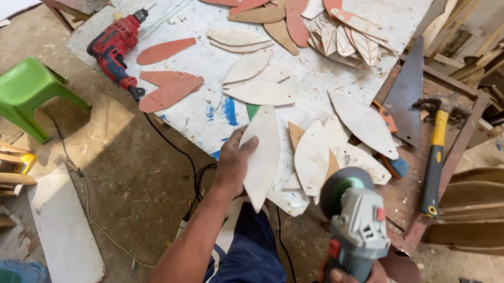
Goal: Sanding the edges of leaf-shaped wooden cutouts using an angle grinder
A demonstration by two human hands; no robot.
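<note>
Fingers of my left hand (234, 160) wrap the left edge of a pale leaf-shaped wooden piece (262, 156), thumb on its face, so the piece stands up off the near edge of the table (208, 114) with its lower tip hanging free past that edge. I judge it is lifted this way to keep its rim clear of the board. My right hand (359, 282) is clenched around the body of a grey angle grinder (359, 222), disc end pointed up and away from me, just right of the held piece and not touching it.

Beside the grinder, more pale leaf cut-outs (342, 145) overlap near the table's near right corner. Further back lie reddish cut-outs (166, 89) and a red power drill (115, 48) by the left edge. On the bench at the right edge rest 1 handsaw (410, 94) and 1 yellow-handled hammer (435, 161). 1 green plastic stool (24, 92) stands on the floor, left.
</note>
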